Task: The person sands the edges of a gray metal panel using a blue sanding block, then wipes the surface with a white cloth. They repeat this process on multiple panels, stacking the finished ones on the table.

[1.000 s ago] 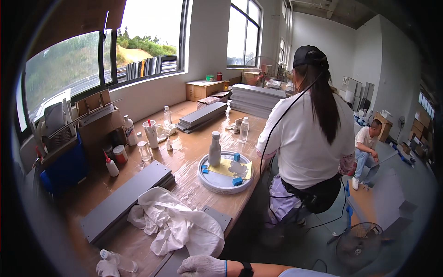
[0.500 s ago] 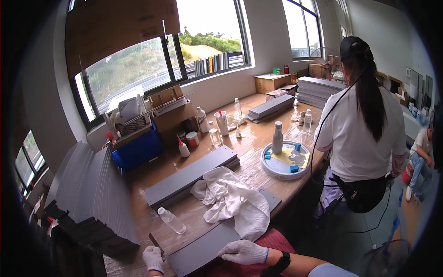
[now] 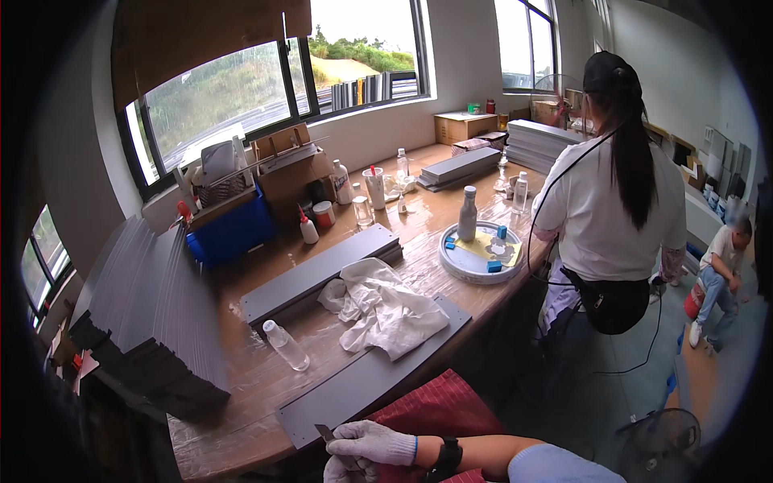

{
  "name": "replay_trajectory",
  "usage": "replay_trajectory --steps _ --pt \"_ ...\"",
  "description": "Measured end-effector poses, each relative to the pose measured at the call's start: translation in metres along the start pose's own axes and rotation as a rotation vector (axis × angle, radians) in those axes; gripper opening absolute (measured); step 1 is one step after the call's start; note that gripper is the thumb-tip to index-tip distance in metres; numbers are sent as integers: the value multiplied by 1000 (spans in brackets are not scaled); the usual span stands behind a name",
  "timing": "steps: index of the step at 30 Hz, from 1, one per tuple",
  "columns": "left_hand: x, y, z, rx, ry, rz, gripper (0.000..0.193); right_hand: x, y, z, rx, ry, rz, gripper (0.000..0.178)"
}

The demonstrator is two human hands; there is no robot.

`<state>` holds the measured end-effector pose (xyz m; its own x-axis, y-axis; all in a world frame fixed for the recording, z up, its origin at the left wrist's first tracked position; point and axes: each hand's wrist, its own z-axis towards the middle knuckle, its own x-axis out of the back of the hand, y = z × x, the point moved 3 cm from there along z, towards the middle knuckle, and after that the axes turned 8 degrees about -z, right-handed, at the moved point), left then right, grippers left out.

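At the table's front edge my right hand (image 3: 377, 443), in a white knitted glove, is closed around a thin dark flat strip (image 3: 324, 432), whose end sticks out past the fingers. My left hand (image 3: 345, 472), gloved too, is directly below it, closed against the same strip and partly cut off by the lower edge. A long grey panel (image 3: 322, 408) lies flat just beyond my hands. A crumpled white cloth (image 3: 394, 310) covers part of it and reaches toward a stack of grey panels (image 3: 322, 274) behind. Left of the cloth stands a clear bottle (image 3: 286, 346).
A tall stack of grey panels (image 3: 153, 314) stands at the left. A round white lid (image 3: 481, 272) bears a grey bottle (image 3: 467, 213) and blue blocks. Bottles and a blue bin (image 3: 233, 229) line the window side. A co-worker (image 3: 616, 193) stands at the right; another person (image 3: 721, 270) sits beyond.
My left hand has moved right with the dark strip, and both hands have come together at the front edge. The view has shifted slightly; the front panel now lies uncovered by my right hand.
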<state>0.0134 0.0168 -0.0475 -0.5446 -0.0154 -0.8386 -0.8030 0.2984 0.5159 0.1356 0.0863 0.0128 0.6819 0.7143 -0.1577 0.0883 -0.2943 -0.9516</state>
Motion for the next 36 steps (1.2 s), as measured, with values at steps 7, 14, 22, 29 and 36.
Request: replay_trajectory --steps 7,14,22,29,36 --pt "39 13 1 -4 500 -17 19 86 -3 22 417 640 -784 22" --pt "105 24 8 -255 539 -406 25 156 47 63 129 958 -1536 29" --pt "94 38 12 -344 482 -590 36 11 32 139 334 566 -1518 33" --pt "96 43 10 -314 545 -676 43 -11 28 156 411 303 -1415 29" --pt "104 40 13 -286 574 -680 40 -30 31 163 516 -72 -1558 32"
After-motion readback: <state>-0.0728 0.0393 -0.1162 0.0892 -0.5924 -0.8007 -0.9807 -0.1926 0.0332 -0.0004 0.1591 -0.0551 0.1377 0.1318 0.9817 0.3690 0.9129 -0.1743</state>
